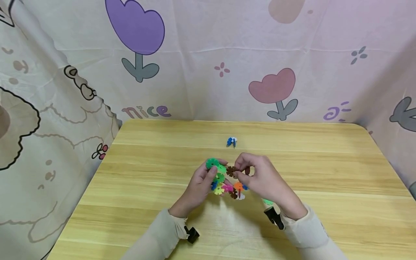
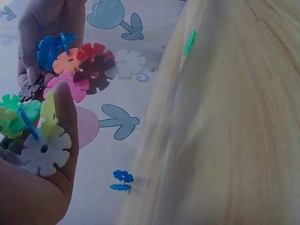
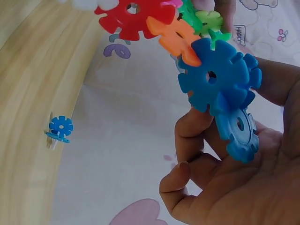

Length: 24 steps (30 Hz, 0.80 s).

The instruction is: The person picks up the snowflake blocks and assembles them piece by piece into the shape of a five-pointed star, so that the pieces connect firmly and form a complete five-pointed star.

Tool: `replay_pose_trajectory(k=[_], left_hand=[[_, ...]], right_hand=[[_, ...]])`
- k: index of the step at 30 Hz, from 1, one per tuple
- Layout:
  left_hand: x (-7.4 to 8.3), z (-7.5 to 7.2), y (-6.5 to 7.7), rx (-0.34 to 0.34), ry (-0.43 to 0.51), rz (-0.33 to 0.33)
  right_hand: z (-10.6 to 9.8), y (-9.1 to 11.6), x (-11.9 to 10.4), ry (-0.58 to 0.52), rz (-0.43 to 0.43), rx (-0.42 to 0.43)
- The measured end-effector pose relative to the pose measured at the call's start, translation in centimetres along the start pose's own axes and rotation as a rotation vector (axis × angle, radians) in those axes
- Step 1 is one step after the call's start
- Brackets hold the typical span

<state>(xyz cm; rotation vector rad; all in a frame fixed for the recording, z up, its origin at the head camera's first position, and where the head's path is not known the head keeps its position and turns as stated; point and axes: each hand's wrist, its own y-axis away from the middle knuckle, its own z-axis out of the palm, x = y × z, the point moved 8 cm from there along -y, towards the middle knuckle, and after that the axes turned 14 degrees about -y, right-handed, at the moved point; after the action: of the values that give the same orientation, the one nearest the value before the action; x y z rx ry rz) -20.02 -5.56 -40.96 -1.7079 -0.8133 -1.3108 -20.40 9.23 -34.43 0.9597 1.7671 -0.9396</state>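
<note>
My left hand [image 1: 199, 183] grips one side of a linked chain of notched plastic snowflake discs, its thumb over the green discs [image 1: 219, 177]. A yellow disc [image 2: 49, 112] and a white disc [image 2: 45, 150] show beside the palm in the left wrist view. On the chain's other side, my right hand [image 1: 261, 177] pinches a brown disc [image 1: 231, 171] between thumb and fingers. Pink [image 1: 226, 188], orange [image 1: 238, 186], red [image 3: 133, 18] and blue [image 3: 213, 75] discs run between the hands. Fingers partly hide the joints near the right fingertips.
A small joined piece of blue and white discs [image 1: 232, 141] lies on the wooden table [image 1: 156, 159] beyond the hands. One loose green disc [image 1: 268, 202] lies by the right wrist. A printed cloth [image 1: 195, 72] hangs behind the table's far edge.
</note>
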Motion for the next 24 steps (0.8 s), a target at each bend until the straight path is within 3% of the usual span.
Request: replay_pose_trajectory(k=[9, 16, 24], left_hand=[[0.2, 0.3, 0.1, -0.057, 0.018, -0.012], [0.1, -0.7, 0.1, -0.022, -0.05, -0.047], [0.5, -0.5, -0.1, -0.029, -0.061, 0.008]], right_hand=[[-0.6, 0.1, 0.8, -0.104, 0.077, 0.021], [-0.8, 0.0, 0.7, -0.122, 0.081, 0.044], [-0.6, -0.1, 0.8, -0.142, 0.058, 0.041]])
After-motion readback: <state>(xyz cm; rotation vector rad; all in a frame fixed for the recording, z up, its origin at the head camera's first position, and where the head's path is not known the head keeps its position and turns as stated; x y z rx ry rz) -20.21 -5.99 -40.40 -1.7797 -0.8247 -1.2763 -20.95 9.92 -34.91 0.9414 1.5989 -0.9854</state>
